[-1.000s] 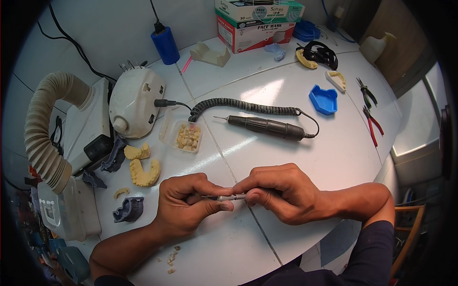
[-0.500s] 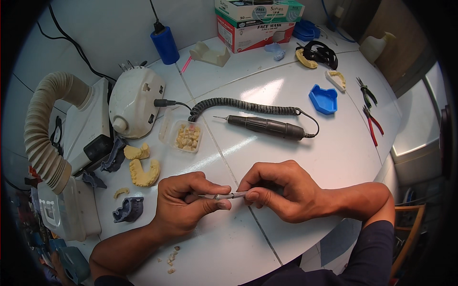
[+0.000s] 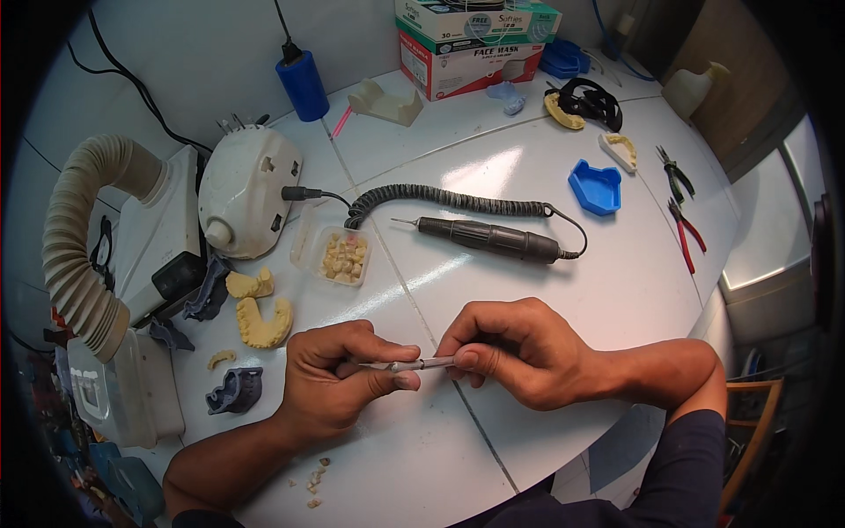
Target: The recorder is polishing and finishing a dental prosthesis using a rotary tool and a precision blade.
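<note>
Over the near middle of the table both hands pinch one thin, grey, pen-like tool with a dark band, held almost level. My left hand is closed on its left part, thumb below and fingertips above, and a pointed end shows between them. Closed round the other end is my right hand, its thumb pressed against the shaft. The tool's exact kind is not clear. Several small tooth-coloured pieces lie near my left forearm. Beyond the hands rests a black handpiece with a thin bur, on a coiled cord.
To the left are yellow dental casts, dark grey moulds, a small tub of tooth-like pieces, a white control unit and a ribbed hose. Farther right lie a blue tray and red-handled pliers. Boxes stand behind.
The pen-like tool has slid slightly left, and more of its pointed end shows at my left hand. Both hands keep their pinch; the whole view has shifted a little.
</note>
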Motion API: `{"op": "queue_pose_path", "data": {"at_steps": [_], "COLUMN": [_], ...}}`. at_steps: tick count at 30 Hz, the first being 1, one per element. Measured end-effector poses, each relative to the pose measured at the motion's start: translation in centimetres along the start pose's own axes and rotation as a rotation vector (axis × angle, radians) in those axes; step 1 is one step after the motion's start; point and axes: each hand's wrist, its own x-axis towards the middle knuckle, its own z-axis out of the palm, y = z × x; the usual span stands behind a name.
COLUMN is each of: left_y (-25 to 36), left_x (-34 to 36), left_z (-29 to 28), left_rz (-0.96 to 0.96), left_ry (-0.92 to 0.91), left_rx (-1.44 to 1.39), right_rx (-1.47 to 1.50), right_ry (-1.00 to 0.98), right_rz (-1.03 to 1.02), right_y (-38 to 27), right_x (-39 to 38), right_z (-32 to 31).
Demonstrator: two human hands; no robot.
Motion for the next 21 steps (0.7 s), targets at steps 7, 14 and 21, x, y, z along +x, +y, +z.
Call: {"op": "queue_pose_path", "data": {"at_steps": [7, 14, 21], "left_y": [0.0, 0.0, -0.1], "left_x": [0.0, 0.0, -0.1], "left_z": [0.0, 0.0, -0.2], "left_rz": [0.004, 0.013, 0.011], "left_ry": [0.0, -0.009, -0.013], "left_rx": [-0.005, -0.033, 0.012], "right_rx": [0.034, -0.036, -0.068], "right_ry": [0.061, -0.063, 0.102], "right_rz": [-0.088, 0.112, -0.134], "right_y": [0.5, -0.5, 0.6], "right_x": [0.1, 0.1, 0.2], "right_z": [0.7, -0.3, 0.6]}}
